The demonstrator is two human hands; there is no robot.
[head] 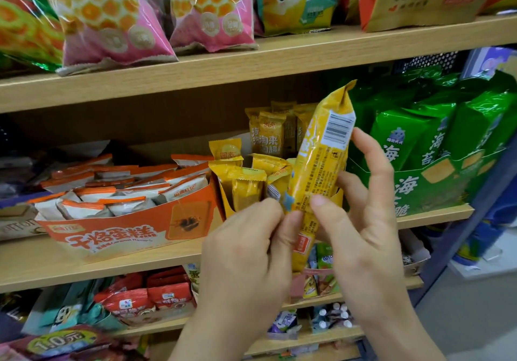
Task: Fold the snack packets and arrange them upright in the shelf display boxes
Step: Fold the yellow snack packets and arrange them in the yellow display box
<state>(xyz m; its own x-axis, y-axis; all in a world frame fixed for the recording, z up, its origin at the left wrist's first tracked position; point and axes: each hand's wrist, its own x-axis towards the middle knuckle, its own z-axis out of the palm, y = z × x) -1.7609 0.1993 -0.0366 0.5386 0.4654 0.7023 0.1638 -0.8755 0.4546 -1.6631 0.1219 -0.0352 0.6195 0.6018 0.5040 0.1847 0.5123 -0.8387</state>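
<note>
The left hand pinches the lower edge of the yellow packet and the right hand clasps its middle, holding it upright before the yellow box; it looks light, crinkly and slick, best gripped by its flat end seals.

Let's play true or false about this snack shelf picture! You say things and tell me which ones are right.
1. The left hand and right hand both hold a yellow packet. True.
2. The green packs sit left of the orange box. False: they sit to its right.
3. The packet's barcode faces the camera. True.
4. The pink bags lie on a shelf below the hands. False: they are on the shelf above.
</note>
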